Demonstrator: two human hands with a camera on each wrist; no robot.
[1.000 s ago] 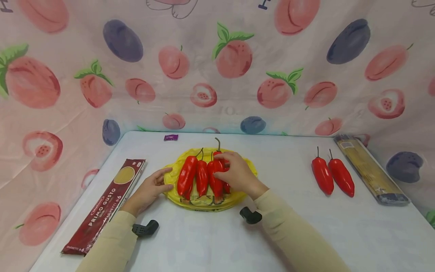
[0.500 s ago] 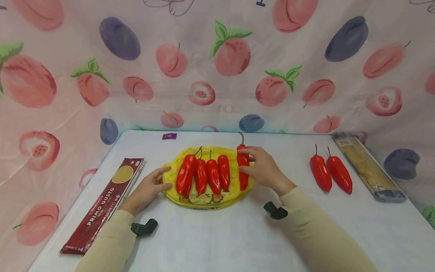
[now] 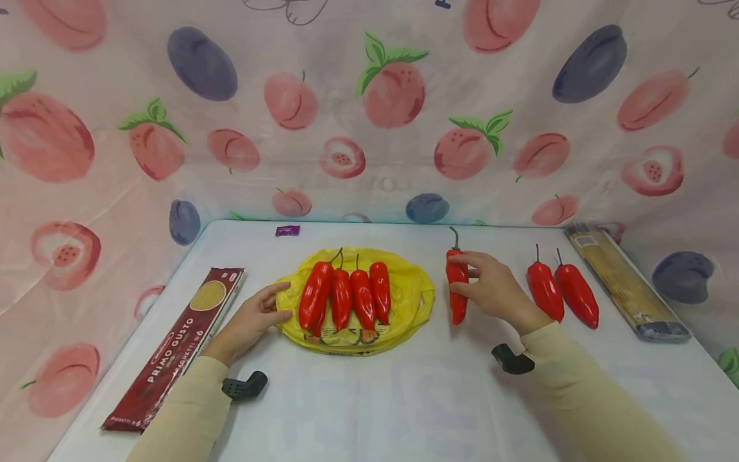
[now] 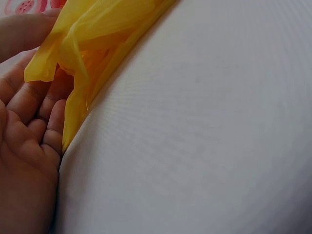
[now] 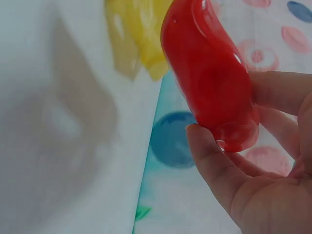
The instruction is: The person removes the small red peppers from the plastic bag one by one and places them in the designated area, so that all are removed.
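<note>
My right hand holds a long red pepper between thumb and fingers, its thin stem pointing up, just right of the yellow plastic bag. In the right wrist view the glossy pepper hangs above the white table. My left hand grips the bag's left edge; in the left wrist view yellow plastic lies between its thumb and curled fingers. Several red peppers lie side by side on the flattened bag.
Two red peppers lie at the right beside a clear pack of spaghetti. A dark red spaghetti pack lies at the left. At the back is a small purple packet. A fruit-printed curtain surrounds the table's back and sides.
My right hand has lifted one pepper from the group on the bag and carried it right, past the bag's right edge. The left hand has stayed at the bag's left edge.
</note>
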